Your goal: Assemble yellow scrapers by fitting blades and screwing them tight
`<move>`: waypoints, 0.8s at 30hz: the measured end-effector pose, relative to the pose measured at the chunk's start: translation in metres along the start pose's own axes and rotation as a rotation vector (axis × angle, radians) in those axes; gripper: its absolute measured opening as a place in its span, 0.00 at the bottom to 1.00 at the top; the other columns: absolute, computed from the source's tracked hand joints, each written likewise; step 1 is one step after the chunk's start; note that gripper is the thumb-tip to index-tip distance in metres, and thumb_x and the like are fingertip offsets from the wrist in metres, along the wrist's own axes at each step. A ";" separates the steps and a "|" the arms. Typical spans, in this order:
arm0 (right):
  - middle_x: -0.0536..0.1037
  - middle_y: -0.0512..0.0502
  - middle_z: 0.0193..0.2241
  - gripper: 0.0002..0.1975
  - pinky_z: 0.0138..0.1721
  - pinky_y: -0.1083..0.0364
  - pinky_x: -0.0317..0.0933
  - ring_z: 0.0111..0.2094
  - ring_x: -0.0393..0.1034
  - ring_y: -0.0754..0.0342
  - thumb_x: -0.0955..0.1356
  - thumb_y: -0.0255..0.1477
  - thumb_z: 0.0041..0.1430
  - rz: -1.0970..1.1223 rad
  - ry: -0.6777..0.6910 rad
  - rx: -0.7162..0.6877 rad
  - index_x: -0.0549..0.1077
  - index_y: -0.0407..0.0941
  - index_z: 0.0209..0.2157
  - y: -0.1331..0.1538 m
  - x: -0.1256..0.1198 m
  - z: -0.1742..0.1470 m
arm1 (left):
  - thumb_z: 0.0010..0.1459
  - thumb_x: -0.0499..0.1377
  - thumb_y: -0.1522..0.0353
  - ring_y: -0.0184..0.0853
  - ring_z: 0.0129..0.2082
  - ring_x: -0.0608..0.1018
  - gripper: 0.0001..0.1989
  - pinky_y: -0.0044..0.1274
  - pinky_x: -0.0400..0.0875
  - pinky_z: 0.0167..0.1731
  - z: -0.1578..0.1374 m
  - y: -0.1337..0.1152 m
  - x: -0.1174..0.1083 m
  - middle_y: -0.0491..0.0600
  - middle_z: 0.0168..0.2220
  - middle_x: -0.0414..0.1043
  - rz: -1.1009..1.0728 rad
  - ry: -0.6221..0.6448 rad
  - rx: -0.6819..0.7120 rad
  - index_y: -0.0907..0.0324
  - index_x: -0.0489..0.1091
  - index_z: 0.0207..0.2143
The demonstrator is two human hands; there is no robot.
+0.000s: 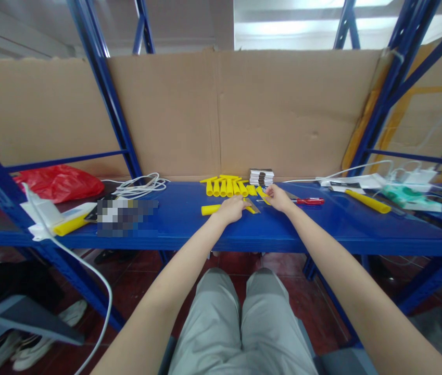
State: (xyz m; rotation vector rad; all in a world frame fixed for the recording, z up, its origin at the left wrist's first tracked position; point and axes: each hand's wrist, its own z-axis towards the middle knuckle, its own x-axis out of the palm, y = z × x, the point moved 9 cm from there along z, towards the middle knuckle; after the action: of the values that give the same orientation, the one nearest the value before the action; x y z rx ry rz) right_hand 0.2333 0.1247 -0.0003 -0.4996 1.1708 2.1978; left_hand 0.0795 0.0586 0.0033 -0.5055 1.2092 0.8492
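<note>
My left hand is closed around a yellow-handled scraper, which lies low over the blue table. Its handle end sticks out on the left and a flat metal blade shows on the right. Between thumb and fingers, my right hand pinches a small yellow plastic piece, close to the blade. Just behind both hands are a row of yellow handles and several small yellow pieces. A red-handled screwdriver lies to the right of my right hand, its shaft partly hidden by the fingers.
Against the cardboard back wall stands a stack of black-and-white cards. Another yellow-handled tool lies right, near white cables and a green packet. Leftward are a coiled white cable, a red bag and blue rack posts.
</note>
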 end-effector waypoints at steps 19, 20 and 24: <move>0.81 0.45 0.32 0.10 0.44 0.51 0.67 0.36 0.76 0.51 0.66 0.16 0.48 0.091 0.026 0.062 0.78 0.42 0.27 0.008 -0.001 -0.001 | 0.64 0.47 0.71 0.41 0.48 0.74 0.21 0.29 0.68 0.46 -0.001 -0.002 -0.001 0.53 0.46 0.71 0.029 0.026 0.004 0.49 0.70 0.54; 0.81 0.45 0.32 0.10 0.44 0.51 0.68 0.36 0.76 0.51 0.66 0.16 0.49 0.124 0.027 0.077 0.78 0.42 0.27 0.008 0.000 -0.002 | 0.64 0.47 0.71 0.41 0.48 0.74 0.21 0.29 0.68 0.46 -0.001 -0.002 -0.002 0.53 0.46 0.71 0.030 0.023 0.004 0.49 0.70 0.55; 0.81 0.45 0.34 0.09 0.44 0.52 0.68 0.36 0.75 0.53 0.67 0.18 0.51 0.275 0.053 0.122 0.78 0.42 0.30 0.011 0.002 -0.005 | 0.65 0.47 0.71 0.40 0.49 0.73 0.20 0.29 0.68 0.46 -0.001 -0.002 -0.002 0.53 0.46 0.71 0.022 0.010 0.005 0.49 0.70 0.54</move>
State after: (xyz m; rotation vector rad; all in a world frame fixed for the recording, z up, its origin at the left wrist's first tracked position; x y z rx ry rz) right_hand 0.2246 0.1164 0.0021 -0.3645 1.4670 2.3337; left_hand 0.0805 0.0563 0.0048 -0.4930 1.2274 0.8631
